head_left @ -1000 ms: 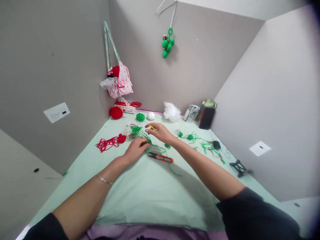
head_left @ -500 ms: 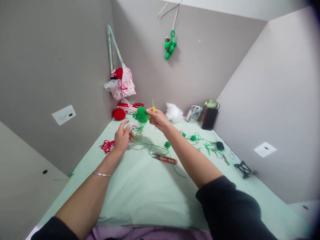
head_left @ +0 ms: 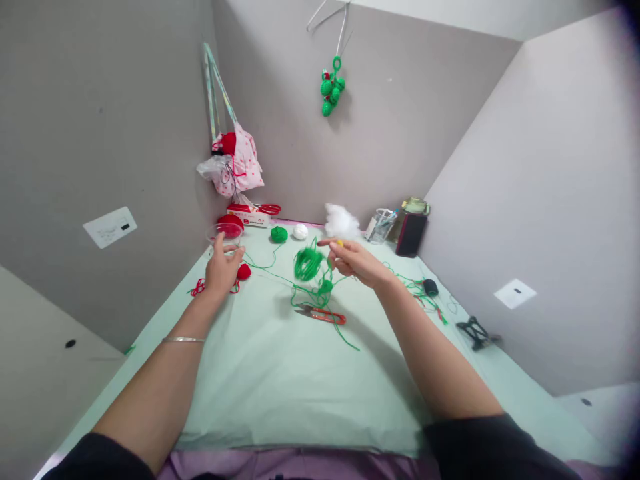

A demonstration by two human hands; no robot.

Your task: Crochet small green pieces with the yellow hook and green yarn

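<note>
My right hand [head_left: 354, 261] is raised over the middle of the pale green cloth [head_left: 280, 387]. It pinches a yellow-handled crochet hook [head_left: 339, 244], and a tangle of green yarn [head_left: 307, 264] hangs from it to the left. Green strands trail from the tangle down to a small green ball [head_left: 325, 287] and onto the cloth. My left hand [head_left: 221, 268] is lifted at the left and holds a clear plastic cup [head_left: 223, 233] by its lower part. Below that hand lie a red crocheted piece [head_left: 243, 271] and loose red yarn [head_left: 201, 288].
Red thread snips [head_left: 323, 315] lie under the yarn tangle. At the back are a green ball [head_left: 279, 234], a white ball [head_left: 301, 231], white stuffing [head_left: 341, 220], a clear tool cup [head_left: 380, 227] and a dark box [head_left: 411, 235]. More green yarn scraps [head_left: 417, 290] and a black clip [head_left: 477, 333] lie on the right.
My right hand has come down and toward me, carrying the green yarn tangle to mid-table. My left hand has moved left and up with the clear cup, away from the yarn.
</note>
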